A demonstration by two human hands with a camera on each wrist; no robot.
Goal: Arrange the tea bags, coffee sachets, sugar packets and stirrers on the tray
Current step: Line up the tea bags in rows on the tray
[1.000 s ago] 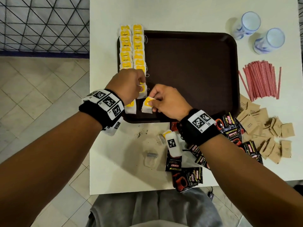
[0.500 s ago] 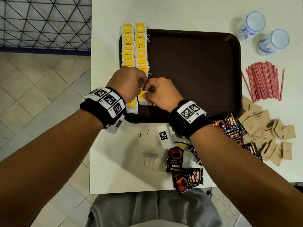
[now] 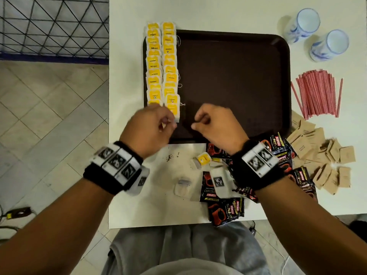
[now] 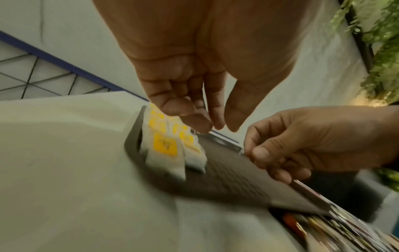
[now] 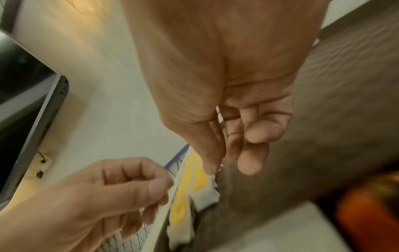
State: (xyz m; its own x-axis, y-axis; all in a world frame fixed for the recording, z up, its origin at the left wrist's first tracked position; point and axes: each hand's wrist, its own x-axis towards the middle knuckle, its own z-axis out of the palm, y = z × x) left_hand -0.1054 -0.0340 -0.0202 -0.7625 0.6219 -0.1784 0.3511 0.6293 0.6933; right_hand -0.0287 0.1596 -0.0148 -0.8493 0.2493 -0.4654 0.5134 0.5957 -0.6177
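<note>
The tray [image 3: 234,80] was a dark brown rounded rectangle with a fine pebbled surface, set on a smooth white table [image 3: 218,12]. Along its nine o'clock edge lay the tea bags [image 3: 161,64], soft white paper pouches with yellow tags, in two overlapping columns. Glossy black coffee sachets [image 3: 226,207] were heaped at the tray's five o'clock, flat brown paper sugar packets [image 3: 325,159] at four o'clock, and thin red stirrers [image 3: 317,94] in a fanned bundle at three o'clock. One loose tea bag [image 3: 202,160] lay on the table at six o'clock.

Both hands hovered over the tray's near edge, apart from each other and holding nothing. The left hand [image 3: 148,127] had its fingers loosely curled with the tips near the thumb, just at the six o'clock end of the tea bag columns. The right hand [image 3: 215,126] was likewise loosely curled, at three o'clock from the columns.
</note>
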